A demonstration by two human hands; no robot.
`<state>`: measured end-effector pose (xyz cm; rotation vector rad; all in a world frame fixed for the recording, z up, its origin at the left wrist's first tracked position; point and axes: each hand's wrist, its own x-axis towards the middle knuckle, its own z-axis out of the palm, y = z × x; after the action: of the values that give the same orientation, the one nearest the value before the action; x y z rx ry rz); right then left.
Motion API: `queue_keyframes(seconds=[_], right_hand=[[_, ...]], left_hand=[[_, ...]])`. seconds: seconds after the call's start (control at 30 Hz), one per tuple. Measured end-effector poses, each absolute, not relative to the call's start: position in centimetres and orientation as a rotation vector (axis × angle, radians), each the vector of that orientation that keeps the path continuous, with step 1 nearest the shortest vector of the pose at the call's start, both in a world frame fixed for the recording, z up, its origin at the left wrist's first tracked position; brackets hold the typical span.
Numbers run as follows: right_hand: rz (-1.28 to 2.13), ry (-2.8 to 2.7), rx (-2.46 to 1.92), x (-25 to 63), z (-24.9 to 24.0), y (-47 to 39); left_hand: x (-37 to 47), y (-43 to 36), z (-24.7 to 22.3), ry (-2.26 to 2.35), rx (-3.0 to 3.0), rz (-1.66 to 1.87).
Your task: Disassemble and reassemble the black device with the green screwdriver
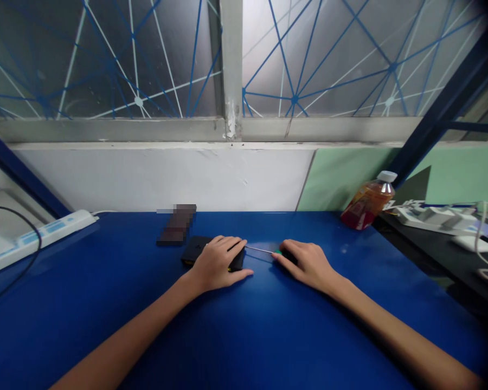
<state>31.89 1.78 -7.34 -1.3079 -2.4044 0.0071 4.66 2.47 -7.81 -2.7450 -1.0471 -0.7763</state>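
Observation:
A flat black box point(194, 250) with bits of yellow on its edge lies on the blue table. My left hand point(219, 264) rests on top of the box, its fingers spread and the thumb out over the table. My right hand point(307, 261) is closed round the dark and green handle of a screwdriver point(260, 249). The thin metal shaft points left, and its tip is at the box's right side, by my left fingertips. Whether the tip touches the box I cannot tell.
Behind the box lies a dark, pixelated flat object point(177, 226). A white power strip point(49, 237) runs along the left. A bottle with red liquid point(368, 203) leans at the back right, near a keyboard point(439, 219) and white mouse point(474, 243).

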Motion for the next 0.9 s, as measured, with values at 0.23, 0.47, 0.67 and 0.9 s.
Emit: queue_keyframes(seconds=[0.23, 0.47, 0.67, 0.9], right_hand=[[-0.106, -2.455, -1.289, 32.0, -7.9, 2.0], [-0.121, -2.423, -1.365, 31.5, -7.8, 1.9], [-0.056, -2.404, -1.408, 31.0, -7.0, 1.4], [-0.119, -2.469, -1.369, 31.7, -7.2, 1.9]], left_hand=[[4.7, 2.4, -7.4, -1.035, -2.748, -0.802], [4.7, 2.5, -7.8, -1.035, -2.720, -0.790], [4.8, 2.4, -7.7, -1.037, -2.707, -0.775], [4.8, 2.4, -7.7, -1.031, -2.706, -0.760]])
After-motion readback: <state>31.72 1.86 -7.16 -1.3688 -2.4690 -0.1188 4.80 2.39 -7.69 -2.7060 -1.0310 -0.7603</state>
